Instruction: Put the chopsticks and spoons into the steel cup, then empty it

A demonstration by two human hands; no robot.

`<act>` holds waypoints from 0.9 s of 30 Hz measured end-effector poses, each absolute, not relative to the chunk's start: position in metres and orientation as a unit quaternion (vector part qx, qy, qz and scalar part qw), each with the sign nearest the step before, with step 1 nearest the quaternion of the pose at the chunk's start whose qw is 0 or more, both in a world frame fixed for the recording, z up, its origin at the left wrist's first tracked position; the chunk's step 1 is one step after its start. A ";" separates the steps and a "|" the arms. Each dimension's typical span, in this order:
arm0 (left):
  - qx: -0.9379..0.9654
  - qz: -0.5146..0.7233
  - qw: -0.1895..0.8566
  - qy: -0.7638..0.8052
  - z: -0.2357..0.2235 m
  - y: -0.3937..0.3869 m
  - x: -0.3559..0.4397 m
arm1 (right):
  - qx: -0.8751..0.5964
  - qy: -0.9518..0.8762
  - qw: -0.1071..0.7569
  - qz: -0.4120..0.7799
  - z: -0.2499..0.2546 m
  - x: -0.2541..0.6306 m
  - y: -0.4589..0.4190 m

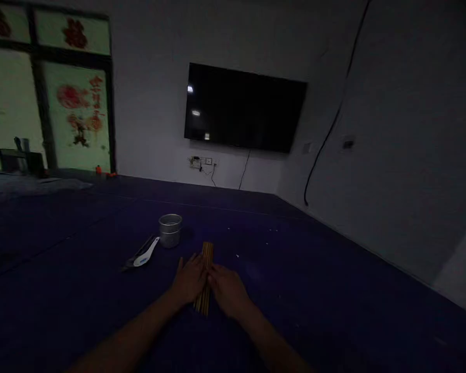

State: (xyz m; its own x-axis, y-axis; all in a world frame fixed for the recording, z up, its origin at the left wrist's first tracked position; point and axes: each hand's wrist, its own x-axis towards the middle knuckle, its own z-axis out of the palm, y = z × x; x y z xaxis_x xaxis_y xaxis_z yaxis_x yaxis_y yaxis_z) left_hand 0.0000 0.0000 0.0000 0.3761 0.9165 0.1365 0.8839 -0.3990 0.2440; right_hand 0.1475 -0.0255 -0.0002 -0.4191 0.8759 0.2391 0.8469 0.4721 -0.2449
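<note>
From here I see, well in from the blue surface's [314, 290] far edge, a white spoon [145, 254], then a metal cup [170, 232]. Nearer me, the left hand [190, 278] grasps the bundle of sticks [207, 251], the right hand [229, 290] closing its other side. I'd call this step squaring up; next needs even pressure.

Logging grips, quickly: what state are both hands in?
Left hand: touching the sticks from the left; whether closed can't be told.
Right hand: touching them from the right; whether closed can't be told.
</note>
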 end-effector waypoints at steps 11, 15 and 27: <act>0.827 0.127 0.060 0.545 -0.001 0.001 0.001 | -0.535 -0.828 0.164 0.036 0.000 0.149 -0.027; 0.827 0.128 0.060 0.545 -0.004 0.004 0.001 | -0.533 -0.829 0.161 0.042 0.002 0.150 -0.028; 0.827 0.136 0.060 0.542 -0.005 0.006 -0.002 | -0.522 -0.832 0.181 0.055 -0.004 0.151 -0.022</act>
